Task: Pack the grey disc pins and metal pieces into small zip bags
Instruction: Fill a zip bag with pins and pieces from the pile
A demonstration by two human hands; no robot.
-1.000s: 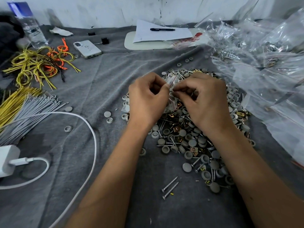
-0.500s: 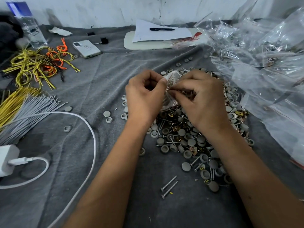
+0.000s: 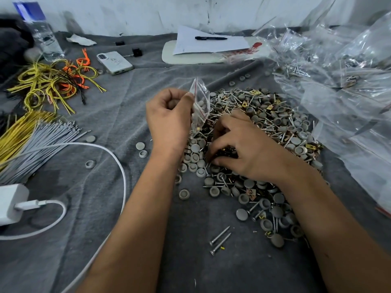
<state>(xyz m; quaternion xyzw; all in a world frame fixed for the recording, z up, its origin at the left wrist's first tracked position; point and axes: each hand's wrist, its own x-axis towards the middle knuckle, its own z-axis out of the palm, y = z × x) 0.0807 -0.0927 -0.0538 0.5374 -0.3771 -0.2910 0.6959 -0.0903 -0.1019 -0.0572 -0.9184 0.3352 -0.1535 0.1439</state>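
A grey cloth [image 3: 148, 98] is spread over the work surface, with a pale, scuffed wall behind. One small zip bag [image 3: 200, 102] is pinched at its left edge by the left hand [image 3: 169, 121], thumb against curled fingers, and is held roughly upright just above the near-left edge of the heap [image 3: 275, 132], red seal strip uppermost; a few grey discs are seen through the film, so it is judged partly filled. The right hand [image 3: 243, 151] is pressed into the heap of grey disc pins and metal pieces, fingers curled down among them; whether anything is actually grasped cannot be told, since the fingertips are buried. For the step in hand, it is advised that the bag mouth be kept spread and directly beside the picking hand, that pieces be gathered in a small pinch, not a fistful, and that pin shafts be fed in head first so the film is not pierced. Counts: one bag in hand; heap contents too many to count, discs, screws and brass-coloured clips mixed; two screws [image 3: 220, 240] lying apart on the near side; about five loose discs left of the heap, one [image 3: 140, 145] beside the left wrist. Further out, one phone [image 3: 115, 62], one pen [image 3: 210, 38] on paper, one water bottle [image 3: 40, 32], one white charger [image 3: 11, 203], and a pile of clear bags [image 3: 338, 81] at right are noted.
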